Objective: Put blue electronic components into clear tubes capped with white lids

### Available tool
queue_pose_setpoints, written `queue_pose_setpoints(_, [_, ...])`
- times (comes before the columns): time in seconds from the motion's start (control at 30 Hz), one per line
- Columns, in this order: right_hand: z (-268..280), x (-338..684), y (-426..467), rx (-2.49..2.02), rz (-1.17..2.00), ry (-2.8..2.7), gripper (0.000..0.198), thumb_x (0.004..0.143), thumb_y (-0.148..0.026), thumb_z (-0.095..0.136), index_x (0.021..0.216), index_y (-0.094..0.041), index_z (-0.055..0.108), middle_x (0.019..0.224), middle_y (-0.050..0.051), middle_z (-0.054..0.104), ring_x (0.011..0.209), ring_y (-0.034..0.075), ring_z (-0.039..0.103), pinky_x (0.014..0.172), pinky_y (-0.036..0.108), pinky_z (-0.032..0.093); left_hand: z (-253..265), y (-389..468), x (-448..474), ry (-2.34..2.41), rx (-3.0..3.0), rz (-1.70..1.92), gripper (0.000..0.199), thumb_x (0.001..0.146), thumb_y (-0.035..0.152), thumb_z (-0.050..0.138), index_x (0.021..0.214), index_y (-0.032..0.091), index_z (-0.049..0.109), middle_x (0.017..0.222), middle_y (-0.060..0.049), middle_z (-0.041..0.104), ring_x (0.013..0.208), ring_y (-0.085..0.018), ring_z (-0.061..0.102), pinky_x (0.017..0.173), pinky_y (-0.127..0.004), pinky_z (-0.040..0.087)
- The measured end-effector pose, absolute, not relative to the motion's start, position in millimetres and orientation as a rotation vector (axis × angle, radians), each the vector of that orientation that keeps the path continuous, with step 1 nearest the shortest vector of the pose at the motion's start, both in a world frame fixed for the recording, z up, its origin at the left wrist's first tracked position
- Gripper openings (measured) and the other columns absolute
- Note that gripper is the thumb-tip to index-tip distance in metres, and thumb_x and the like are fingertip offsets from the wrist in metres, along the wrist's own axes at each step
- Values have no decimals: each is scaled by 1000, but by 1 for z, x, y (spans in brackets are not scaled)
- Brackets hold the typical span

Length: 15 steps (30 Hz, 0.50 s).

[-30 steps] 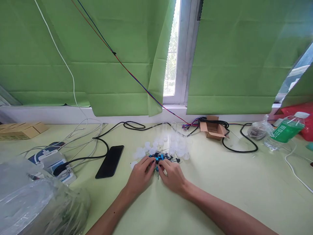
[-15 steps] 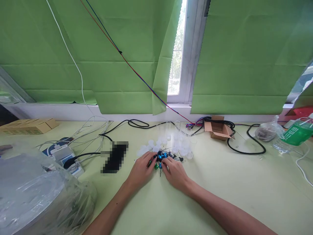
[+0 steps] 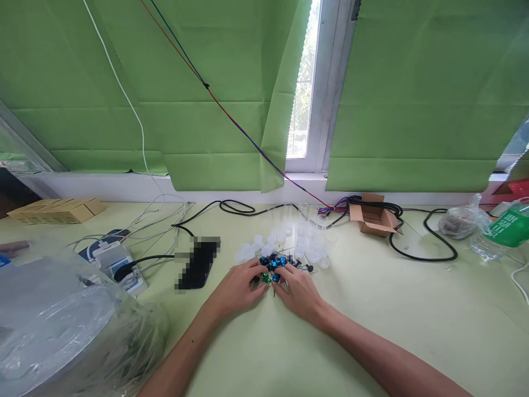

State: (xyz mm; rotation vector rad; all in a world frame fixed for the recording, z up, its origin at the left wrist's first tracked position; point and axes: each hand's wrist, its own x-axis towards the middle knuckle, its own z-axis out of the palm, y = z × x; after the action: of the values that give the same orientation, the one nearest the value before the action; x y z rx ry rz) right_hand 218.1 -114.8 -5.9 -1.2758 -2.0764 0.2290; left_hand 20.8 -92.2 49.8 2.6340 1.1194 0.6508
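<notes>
Your left hand [image 3: 238, 288] is by a small shiny green bit [image 3: 266, 278], right hand [image 3: 301, 293] by a small shiny blue bit [image 3: 276, 278]; can't tell if held.

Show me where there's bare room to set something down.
The widest bare patch of table lies between the right forearm and bottle; a smaller one, between that forearm and the left forearm. It's crowded around the left hand and right hand, with small parts and whitish caps, and at left, with plastic bag and power strip.

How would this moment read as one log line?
left hand: at green part | right hand: at blue part | grips: unclear | white caps: near hands
</notes>
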Motion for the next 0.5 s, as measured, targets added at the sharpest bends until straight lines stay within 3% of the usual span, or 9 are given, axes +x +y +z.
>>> queue_pose_setpoints(0.27, [0,220,-113,-1178,445,-1764,15,93,-30,54,97,-19,62,74,1,58,60,14,51,58,26,40,47,-89,24,1202,2433,771,23,90,31,54,105,23,68,85,-3,64,59,-13,53,57,-26,43])
queue_pose_setpoints(0.4, [16,219,-113,-1180,647,-1592,21,89,-39,59,84,-18,61,58,-4,46,53,12,42,51,25,35,42,-93,30,1169,2317,801,35,85,35,64,118,25,61,86,0,65,59,-12,51,58,-25,44])
queue_pose_setpoints(0.5, [25,219,-114,-1170,710,-1584,25,85,-41,63,76,-18,59,57,-6,41,52,11,38,49,24,30,37,-98,37,1138,2265,838,37,87,37,62,122,25,58,91,-1,67,65,-13,55,59,-25,46])
